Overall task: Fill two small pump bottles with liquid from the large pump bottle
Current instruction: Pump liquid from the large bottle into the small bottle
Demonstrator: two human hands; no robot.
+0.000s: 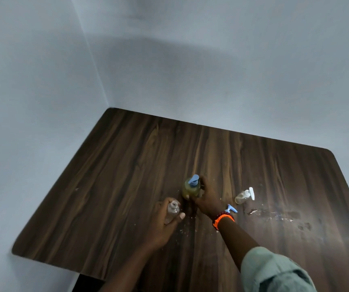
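Observation:
The large pump bottle, with yellow liquid and a blue pump head, stands near the middle of the dark wooden table. My right hand is wrapped around its right side. My left hand holds a small clear bottle with its neck open and no pump on it. A loose blue pump head lies just behind my right wrist. A second small clear bottle with a white pump stands to the right, apart from both hands.
A wet spill glistens on the table to the right of my wrist. Small droplets or crumbs dot the wood near my left hand. Pale walls meet the table's far and left edges.

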